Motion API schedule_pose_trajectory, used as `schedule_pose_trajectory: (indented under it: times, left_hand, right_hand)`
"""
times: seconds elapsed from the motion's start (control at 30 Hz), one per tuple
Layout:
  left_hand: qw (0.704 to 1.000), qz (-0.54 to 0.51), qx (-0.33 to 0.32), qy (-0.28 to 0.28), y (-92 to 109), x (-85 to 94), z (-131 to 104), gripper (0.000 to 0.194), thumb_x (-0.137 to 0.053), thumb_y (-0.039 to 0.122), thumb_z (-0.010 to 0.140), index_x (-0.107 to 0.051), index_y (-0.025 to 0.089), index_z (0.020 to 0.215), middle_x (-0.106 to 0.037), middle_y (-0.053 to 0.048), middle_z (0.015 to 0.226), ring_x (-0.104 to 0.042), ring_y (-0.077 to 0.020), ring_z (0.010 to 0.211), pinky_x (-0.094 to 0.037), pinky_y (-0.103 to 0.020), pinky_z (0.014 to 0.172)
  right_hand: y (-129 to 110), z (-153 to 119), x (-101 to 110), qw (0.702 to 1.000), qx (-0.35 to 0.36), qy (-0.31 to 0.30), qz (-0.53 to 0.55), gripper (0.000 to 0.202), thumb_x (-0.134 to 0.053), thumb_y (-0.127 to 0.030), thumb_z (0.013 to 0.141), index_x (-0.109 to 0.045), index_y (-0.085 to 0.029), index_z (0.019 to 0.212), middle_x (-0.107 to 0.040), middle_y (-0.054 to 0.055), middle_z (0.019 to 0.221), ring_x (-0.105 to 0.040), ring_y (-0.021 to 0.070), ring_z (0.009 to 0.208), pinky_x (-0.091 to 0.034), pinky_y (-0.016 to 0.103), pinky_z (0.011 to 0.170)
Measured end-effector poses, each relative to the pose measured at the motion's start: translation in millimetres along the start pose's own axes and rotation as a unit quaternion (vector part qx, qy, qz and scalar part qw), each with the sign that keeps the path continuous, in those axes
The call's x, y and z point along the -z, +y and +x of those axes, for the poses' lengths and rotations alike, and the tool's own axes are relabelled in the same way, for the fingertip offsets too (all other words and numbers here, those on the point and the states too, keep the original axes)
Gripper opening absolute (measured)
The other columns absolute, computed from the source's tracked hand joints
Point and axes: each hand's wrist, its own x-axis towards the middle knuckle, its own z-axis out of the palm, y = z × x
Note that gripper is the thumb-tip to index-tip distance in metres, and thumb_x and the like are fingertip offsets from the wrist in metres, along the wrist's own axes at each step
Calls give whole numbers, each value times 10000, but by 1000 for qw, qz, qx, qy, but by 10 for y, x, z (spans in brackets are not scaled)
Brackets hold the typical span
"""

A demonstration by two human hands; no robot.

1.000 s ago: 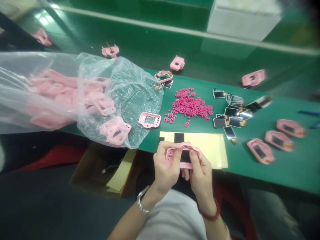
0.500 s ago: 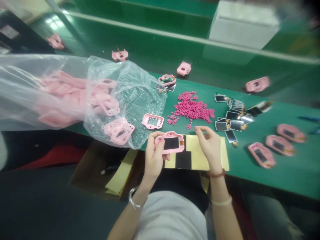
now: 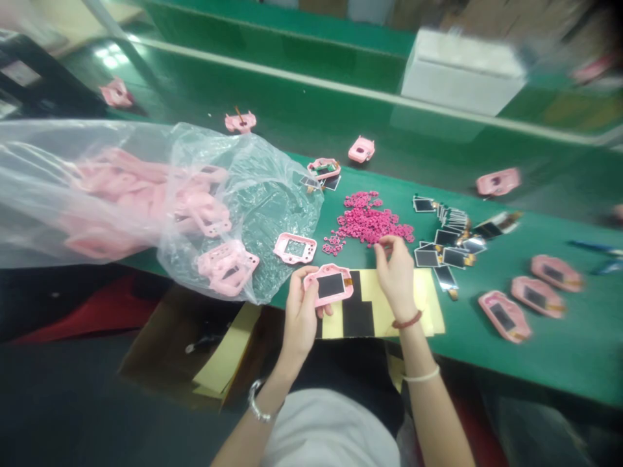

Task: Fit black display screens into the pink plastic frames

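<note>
My left hand [image 3: 302,305] is closed round the left end of a pink shell [image 3: 329,285] with a dark screen in it, held above the near edge of the green table. My right hand [image 3: 395,269] is at the near edge of a pile of magenta pieces [image 3: 372,222], thumb and forefinger pinched together; whatever is between the fingertips is too small to make out. Under both hands lies a yellow sheet [image 3: 384,311] with black patches. Just beyond my left hand, an empty pink frame [image 3: 295,248] rests on the plastic bag.
A clear bag [image 3: 121,201] of pink shells covers the left side. Loose screens [image 3: 452,240] lie right of the pile. Several pink shells with screens [image 3: 505,316] sit at the right. A white box [image 3: 462,71] stands at the back.
My right hand has moved left and away from me to the edge of the magenta pile. The pink shell remains in my left hand. The camera view has shifted slightly.
</note>
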Motion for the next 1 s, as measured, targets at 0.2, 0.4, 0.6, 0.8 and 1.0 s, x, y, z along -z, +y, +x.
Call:
schedule_pose_trajectory:
  times: [0.2, 0.4, 0.6, 0.8, 1.0]
  left_hand:
    - [995, 99, -8, -18, -147, 23, 55, 313, -523, 480, 974, -565, 190, 1084, -635, 24, 693, -563, -108, 453, -452, -197, 443]
    - [988, 151, -32, -9, -117, 136, 136, 301, -509, 459, 980, -591, 182, 1066, -611, 35, 627, -555, -120, 439, -455, -203, 449]
    - [989, 142, -25, -24, -127, 183, 177, 328, -525, 489, 964, -591, 183, 1063, -663, 10, 712, -555, -119, 443, -460, -215, 444]
    - [996, 83, 16, -38, -24, 61, 161, 453, -531, 561, 972, -585, 171, 1197, -633, 16, 621, -582, -143, 487, -485, -226, 509]
    - [994, -9, 63, -87, 110, -231, -81, 394, -533, 514, 990, -615, 190, 1199, -720, -69, 982, -679, -165, 731, -553, -243, 631]
  right_hand:
    - [79, 1349, -90, 994, 36, -31, 97, 146, -554, -250, 912, -617, -181, 1024, -717, 110, 1098, -649, 208, 1029, -509, 379, 980]
    - [25, 1685, -405, 975, 80, -162, 131, 119, -602, -232, 876, -687, -172, 934, -755, 75, 995, -686, 198, 929, -544, 374, 937]
    - [8, 1077, -292, 961, 113, -203, 153, 145, -636, -285, 894, -723, -200, 974, -757, 50, 1025, -697, 194, 968, -551, 356, 932]
    - [-455, 341, 284, 979, 92, -99, 151, 251, -608, -303, 967, -700, -244, 1193, -720, 45, 1029, -690, 176, 890, -575, 346, 836]
    - [-777, -743, 368, 982, 150, -6, 117, 171, -655, -109, 927, -723, -260, 969, -733, 27, 964, -724, 171, 891, -614, 301, 786]
